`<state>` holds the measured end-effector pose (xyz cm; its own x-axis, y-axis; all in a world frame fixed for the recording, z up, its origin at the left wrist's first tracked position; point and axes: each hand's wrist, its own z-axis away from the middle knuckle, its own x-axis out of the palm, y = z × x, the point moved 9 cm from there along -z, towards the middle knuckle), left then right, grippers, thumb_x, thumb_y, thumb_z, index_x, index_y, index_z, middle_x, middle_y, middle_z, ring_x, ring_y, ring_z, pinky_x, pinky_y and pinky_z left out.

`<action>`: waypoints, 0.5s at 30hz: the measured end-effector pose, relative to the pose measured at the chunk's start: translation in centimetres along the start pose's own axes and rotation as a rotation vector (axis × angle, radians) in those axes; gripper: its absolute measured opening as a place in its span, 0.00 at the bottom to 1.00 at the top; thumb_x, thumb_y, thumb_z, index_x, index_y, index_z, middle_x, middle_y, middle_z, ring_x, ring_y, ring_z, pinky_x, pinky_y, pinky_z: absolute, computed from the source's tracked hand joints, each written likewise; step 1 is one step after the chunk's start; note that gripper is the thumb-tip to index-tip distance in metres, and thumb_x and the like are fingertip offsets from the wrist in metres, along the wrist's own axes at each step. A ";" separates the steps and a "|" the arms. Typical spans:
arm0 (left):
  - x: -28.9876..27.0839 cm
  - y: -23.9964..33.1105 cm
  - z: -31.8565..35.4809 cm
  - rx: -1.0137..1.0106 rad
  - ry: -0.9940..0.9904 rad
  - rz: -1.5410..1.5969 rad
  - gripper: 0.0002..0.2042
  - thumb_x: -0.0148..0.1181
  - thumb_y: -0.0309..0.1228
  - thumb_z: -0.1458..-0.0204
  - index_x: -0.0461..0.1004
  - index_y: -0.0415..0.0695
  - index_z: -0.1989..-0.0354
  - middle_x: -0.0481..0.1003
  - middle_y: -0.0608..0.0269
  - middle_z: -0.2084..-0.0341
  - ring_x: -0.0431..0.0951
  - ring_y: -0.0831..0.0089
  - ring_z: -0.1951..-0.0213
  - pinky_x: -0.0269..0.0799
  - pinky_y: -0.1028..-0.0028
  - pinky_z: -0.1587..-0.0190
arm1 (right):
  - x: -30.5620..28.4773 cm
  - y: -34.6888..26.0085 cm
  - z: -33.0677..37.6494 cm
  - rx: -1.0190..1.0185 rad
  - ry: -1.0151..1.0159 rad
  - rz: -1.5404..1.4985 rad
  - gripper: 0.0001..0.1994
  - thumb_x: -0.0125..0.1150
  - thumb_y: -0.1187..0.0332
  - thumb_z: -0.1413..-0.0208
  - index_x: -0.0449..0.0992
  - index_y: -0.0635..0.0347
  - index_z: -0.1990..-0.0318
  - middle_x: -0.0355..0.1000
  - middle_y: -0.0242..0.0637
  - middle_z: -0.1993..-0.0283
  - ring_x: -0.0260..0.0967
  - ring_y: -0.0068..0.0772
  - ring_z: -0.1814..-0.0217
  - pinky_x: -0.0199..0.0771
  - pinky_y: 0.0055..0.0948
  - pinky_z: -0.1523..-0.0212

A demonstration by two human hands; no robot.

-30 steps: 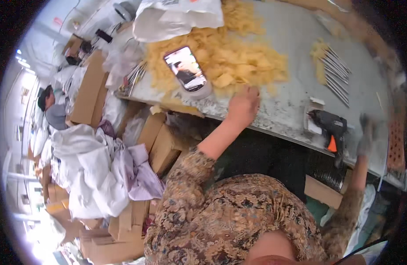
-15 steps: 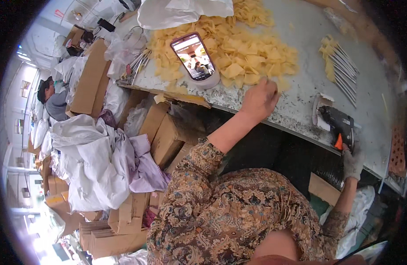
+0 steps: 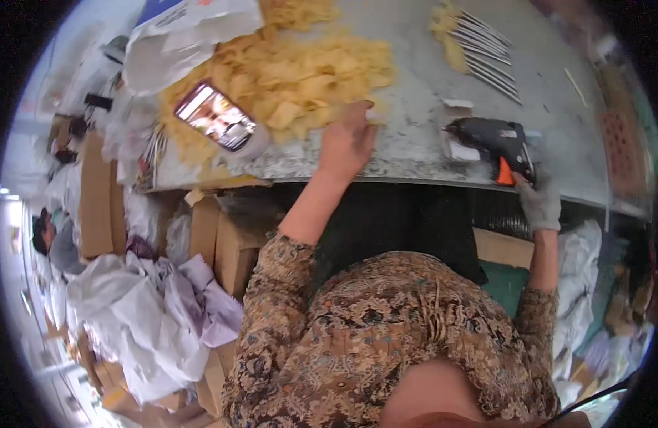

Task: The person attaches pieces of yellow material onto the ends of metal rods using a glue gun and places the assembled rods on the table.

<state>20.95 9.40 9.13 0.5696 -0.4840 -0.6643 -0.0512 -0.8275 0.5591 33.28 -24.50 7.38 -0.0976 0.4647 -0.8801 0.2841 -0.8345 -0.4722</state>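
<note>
My bare left hand (image 3: pixel 347 140) hovers at the near right edge of a heap of thin yellow pieces (image 3: pixel 293 78) on the worktable. Its fingers are pinched together; what lies between them is too small and blurred to name. At the table's right front edge, my gloved right hand (image 3: pixel 540 201) is closed round the handle of a black glue gun (image 3: pixel 497 137) with an orange trigger. The gun's nozzle points left, over a small white holder (image 3: pixel 461 148). Several thin silvery sticks (image 3: pixel 486 53) with yellow pieces on their ends lie beyond the gun.
A phone (image 3: pixel 216 118) with a lit screen leans on a white round stand before the heap. A white sack (image 3: pixel 190 43) lies at the far left of the grey worktable (image 3: pixel 414 85). Cardboard boxes (image 3: pixel 229 239) and white cloth (image 3: pixel 129 307) crowd the left; another person (image 3: pixel 61 239) sits beyond.
The whole view has turned, so the table things stand farther left and higher. My right hand stays on the glue gun's handle; my left hand remains near the heap's edge.
</note>
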 end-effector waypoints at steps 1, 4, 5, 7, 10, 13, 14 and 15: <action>0.4 0.1 -0.1 0.010 -0.017 0.018 0.14 0.58 0.24 0.57 0.68 0.41 0.60 0.70 0.55 0.76 0.73 0.58 0.72 0.68 0.68 0.70 | 0.1 -0.2 0.0 0.006 -0.024 -0.053 0.19 0.60 0.57 0.52 0.71 0.64 0.59 0.70 0.56 0.66 0.67 0.58 0.62 0.65 0.42 0.63; -0.3 0.6 0.0 0.053 0.093 0.113 0.12 0.55 0.22 0.53 0.70 0.41 0.58 0.70 0.61 0.76 0.72 0.73 0.74 0.67 0.76 0.74 | -0.8 -1.2 0.2 -0.066 0.045 -0.028 0.18 0.59 0.57 0.53 0.72 0.64 0.63 0.70 0.54 0.69 0.67 0.58 0.64 0.65 0.42 0.64; 0.3 -1.2 0.1 -0.231 0.055 0.462 0.13 0.54 0.22 0.51 0.69 0.41 0.56 0.70 0.64 0.75 0.71 0.77 0.74 0.66 0.79 0.74 | -1.0 -1.2 0.4 -0.037 0.049 -0.020 0.18 0.59 0.57 0.53 0.72 0.64 0.63 0.70 0.54 0.69 0.67 0.58 0.64 0.65 0.42 0.64; 2.6 -1.5 0.8 -0.524 -0.012 0.811 0.14 0.52 0.21 0.50 0.68 0.42 0.53 0.71 0.66 0.74 0.70 0.82 0.74 0.66 0.82 0.75 | -1.2 -1.8 0.6 -0.034 0.050 0.026 0.17 0.59 0.57 0.54 0.72 0.64 0.66 0.70 0.54 0.71 0.67 0.58 0.64 0.65 0.43 0.64; 7.0 1.0 2.3 -0.804 -0.171 1.558 0.09 0.53 0.22 0.48 0.67 0.40 0.58 0.71 0.66 0.70 0.73 0.79 0.73 0.74 0.80 0.73 | -0.8 -2.0 0.6 0.023 -0.027 -0.017 0.18 0.60 0.56 0.54 0.72 0.64 0.67 0.70 0.52 0.71 0.68 0.55 0.65 0.66 0.43 0.65; 8.6 2.0 2.8 -0.842 -0.203 1.560 0.09 0.53 0.23 0.48 0.67 0.40 0.58 0.73 0.62 0.70 0.75 0.74 0.69 0.76 0.78 0.69 | -0.5 -2.7 0.7 0.018 -0.068 -0.124 0.22 0.63 0.52 0.57 0.72 0.66 0.69 0.70 0.52 0.73 0.69 0.53 0.67 0.66 0.43 0.66; 8.8 2.1 2.8 -0.848 -0.211 1.560 0.09 0.53 0.23 0.48 0.67 0.40 0.58 0.73 0.62 0.70 0.75 0.74 0.69 0.76 0.78 0.69 | -0.8 -3.0 0.8 -0.016 -0.049 0.007 0.22 0.64 0.52 0.59 0.73 0.65 0.65 0.71 0.51 0.72 0.69 0.52 0.66 0.66 0.41 0.66; 8.8 2.1 2.6 -0.812 -0.227 1.485 0.09 0.53 0.23 0.48 0.67 0.40 0.58 0.73 0.60 0.68 0.76 0.72 0.67 0.77 0.76 0.67 | -0.9 -3.3 0.8 -0.052 -0.032 0.137 0.24 0.65 0.53 0.61 0.73 0.63 0.61 0.71 0.50 0.70 0.70 0.51 0.66 0.67 0.39 0.66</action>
<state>23.73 2.67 3.19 0.2989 -0.7342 0.6096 0.0503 0.6500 0.7583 31.65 -22.46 9.71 -0.0848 0.3373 -0.9376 0.3455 -0.8726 -0.3452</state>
